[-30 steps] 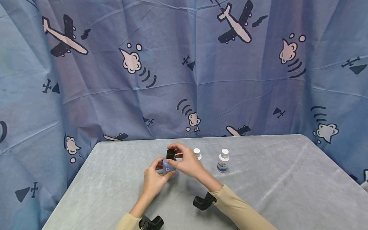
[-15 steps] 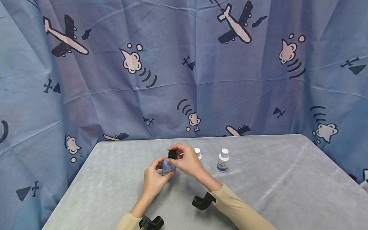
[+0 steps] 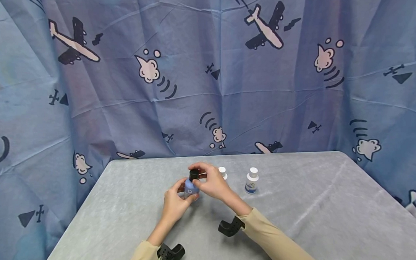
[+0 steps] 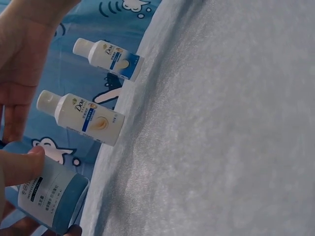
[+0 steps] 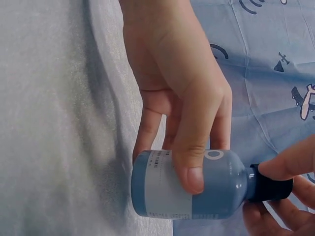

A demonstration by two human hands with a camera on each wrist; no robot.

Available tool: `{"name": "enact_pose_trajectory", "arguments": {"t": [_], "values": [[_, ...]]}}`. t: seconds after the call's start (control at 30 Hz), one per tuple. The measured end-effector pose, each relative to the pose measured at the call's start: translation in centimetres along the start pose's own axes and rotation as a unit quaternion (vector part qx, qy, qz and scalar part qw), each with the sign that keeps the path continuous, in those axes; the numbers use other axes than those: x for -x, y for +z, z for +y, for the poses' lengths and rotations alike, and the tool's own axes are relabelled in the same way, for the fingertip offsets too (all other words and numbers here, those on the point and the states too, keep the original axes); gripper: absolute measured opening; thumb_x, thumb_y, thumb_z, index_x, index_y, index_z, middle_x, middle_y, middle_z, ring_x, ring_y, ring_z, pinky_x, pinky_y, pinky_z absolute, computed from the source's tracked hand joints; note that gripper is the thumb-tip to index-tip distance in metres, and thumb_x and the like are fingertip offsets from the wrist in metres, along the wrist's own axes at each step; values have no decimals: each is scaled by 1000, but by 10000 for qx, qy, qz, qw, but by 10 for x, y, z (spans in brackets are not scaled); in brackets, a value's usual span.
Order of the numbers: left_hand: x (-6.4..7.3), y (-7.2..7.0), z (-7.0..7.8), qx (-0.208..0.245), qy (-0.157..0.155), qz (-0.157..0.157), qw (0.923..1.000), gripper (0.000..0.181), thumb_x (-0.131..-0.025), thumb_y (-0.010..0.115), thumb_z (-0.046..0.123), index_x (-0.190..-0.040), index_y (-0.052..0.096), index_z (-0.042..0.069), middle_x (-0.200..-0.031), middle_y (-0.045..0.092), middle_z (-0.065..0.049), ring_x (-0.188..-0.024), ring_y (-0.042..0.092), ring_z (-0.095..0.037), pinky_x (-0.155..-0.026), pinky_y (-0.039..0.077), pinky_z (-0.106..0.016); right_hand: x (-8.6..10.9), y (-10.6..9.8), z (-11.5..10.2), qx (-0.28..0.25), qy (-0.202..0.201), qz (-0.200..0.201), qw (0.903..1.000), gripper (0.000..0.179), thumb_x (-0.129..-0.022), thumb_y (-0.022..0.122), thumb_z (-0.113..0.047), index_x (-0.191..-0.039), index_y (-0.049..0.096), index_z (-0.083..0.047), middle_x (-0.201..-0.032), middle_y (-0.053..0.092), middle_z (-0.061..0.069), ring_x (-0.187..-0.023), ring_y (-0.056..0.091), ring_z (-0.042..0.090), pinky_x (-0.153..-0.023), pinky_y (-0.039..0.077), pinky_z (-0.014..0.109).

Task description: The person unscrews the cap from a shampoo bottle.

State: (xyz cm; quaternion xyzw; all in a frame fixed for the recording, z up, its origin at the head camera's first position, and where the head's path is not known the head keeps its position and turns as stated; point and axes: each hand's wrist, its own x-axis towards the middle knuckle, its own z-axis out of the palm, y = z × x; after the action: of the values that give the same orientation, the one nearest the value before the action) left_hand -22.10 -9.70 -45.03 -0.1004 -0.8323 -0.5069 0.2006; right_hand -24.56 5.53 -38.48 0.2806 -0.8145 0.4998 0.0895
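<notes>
A small blue bottle (image 3: pixel 191 188) with a white label and a black cap (image 3: pixel 194 175) is held above or at the tabletop; contact with it cannot be told. Its body is gripped by my left hand (image 3: pixel 174 202), with the thumb across the near side, as the right wrist view shows. My right hand (image 3: pixel 213 183) pinches the cap between thumb and fingers. In that same right wrist view the cap (image 5: pixel 270 183) sits on the bottle neck. Part of the cap's far side is hidden by fingers.
Two white Dove bottles with white caps stand upright to the right: one (image 3: pixel 252 184) in full view, one (image 3: pixel 223 172) partly behind my right hand. A grey cloth covers the table (image 3: pixel 317 218). Behind it hangs a blue curtain (image 3: pixel 183 119) with airplane prints.
My right thumb and fingers have shifted slightly on the black cap, and the bottle's tilt has changed a little. Both hands otherwise keep their places.
</notes>
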Motion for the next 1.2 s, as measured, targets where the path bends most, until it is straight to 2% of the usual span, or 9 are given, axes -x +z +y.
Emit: {"name": "enact_pose_trajectory", "arguments": {"t": [0.2, 0.33, 0.5, 0.73, 0.97, 1.2], "values": [[-2, 1, 2, -77, -74, 127, 9999, 58, -68, 86, 19, -118, 63, 1, -95, 72, -16, -89, 68, -27, -73, 58, -38, -1, 0, 1, 118, 46, 16, 9999, 36, -79, 70, 0, -115, 64, -4, -111, 68, 12, -98, 67, 26, -85, 56, 34], [-3, 1, 3, -159, -85, 278, 9994, 56, -66, 88, 19, -115, 65, 4, -93, 73, -12, -87, 69, -24, -73, 57, -37, -2, 1, 2, 200, 318, 227, 9990, 37, -78, 77, -12, -112, 64, -7, -108, 67, 10, -92, 67, 24, -80, 57, 32], [-3, 2, 2, -132, -139, 288, 9994, 56, -65, 89, 18, -114, 66, 7, -95, 73, -11, -89, 69, -23, -75, 57, -38, -2, 0, 1, 363, 611, 403, 9967, 38, -76, 81, -19, -108, 65, -9, -102, 67, 8, -84, 66, 23, -72, 55, 29], [-2, 3, 0, -170, -62, 186, 9997, 57, -69, 87, 20, -118, 63, 2, -97, 72, -15, -90, 68, -27, -74, 57, -39, -2, 0, 0, 480, 531, 448, 9964, 32, -75, 79, -10, -105, 69, -10, -100, 64, 9, -80, 66, 20, -71, 55, 26], [-1, 4, -2, 20, -115, -17, 9999, 56, -72, 84, 19, -120, 62, 2, -97, 71, -16, -91, 67, -27, -72, 58, -38, -2, 1, 3, 214, 342, 278, 9988, 34, -76, 73, 0, -109, 67, -4, -105, 64, 13, -88, 67, 23, -77, 58, 28], [1, 5, -2, 145, -181, -220, 9995, 53, -75, 81, 17, -122, 60, 2, -99, 70, -17, -92, 67, -27, -73, 58, -39, -2, 1, 5, 135, 68, 184, 9997, 36, -76, 66, 5, -111, 67, -4, -110, 66, 14, -92, 67, 26, -80, 57, 32]]}}
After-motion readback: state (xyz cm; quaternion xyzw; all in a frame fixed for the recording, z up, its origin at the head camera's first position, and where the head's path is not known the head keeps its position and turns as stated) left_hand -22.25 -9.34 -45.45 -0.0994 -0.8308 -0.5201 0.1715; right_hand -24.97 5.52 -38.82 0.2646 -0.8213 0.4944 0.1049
